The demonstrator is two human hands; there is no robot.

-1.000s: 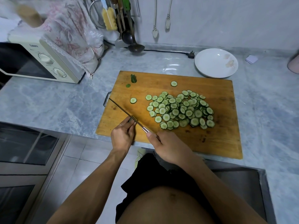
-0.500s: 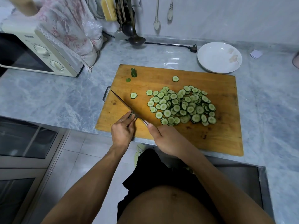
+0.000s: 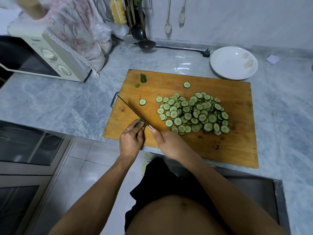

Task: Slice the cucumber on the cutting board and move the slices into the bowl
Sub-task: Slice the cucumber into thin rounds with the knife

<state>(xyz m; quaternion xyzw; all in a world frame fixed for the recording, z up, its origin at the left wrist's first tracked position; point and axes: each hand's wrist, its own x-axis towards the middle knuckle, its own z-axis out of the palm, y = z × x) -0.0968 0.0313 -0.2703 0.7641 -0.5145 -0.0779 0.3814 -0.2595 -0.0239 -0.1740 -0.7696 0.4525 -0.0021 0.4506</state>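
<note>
Where left hand (image 3: 131,141) pinches, cucumber stub (image 3: 140,123)

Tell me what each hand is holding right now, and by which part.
The right hand grips the knife by its handle, mostly hidden in the fist. The left hand pinches the last cucumber stub with its fingers beside the blade.

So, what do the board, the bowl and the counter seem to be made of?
Board: wood, it seems; orange-brown with grain and dark marks, matte.
Bowl: probably glazed ceramic, maybe melamine; white, smooth, with a faint flower print.
Counter: looks like polished grey marble or an imitation; cloudy veins and a bright reflection.
</note>
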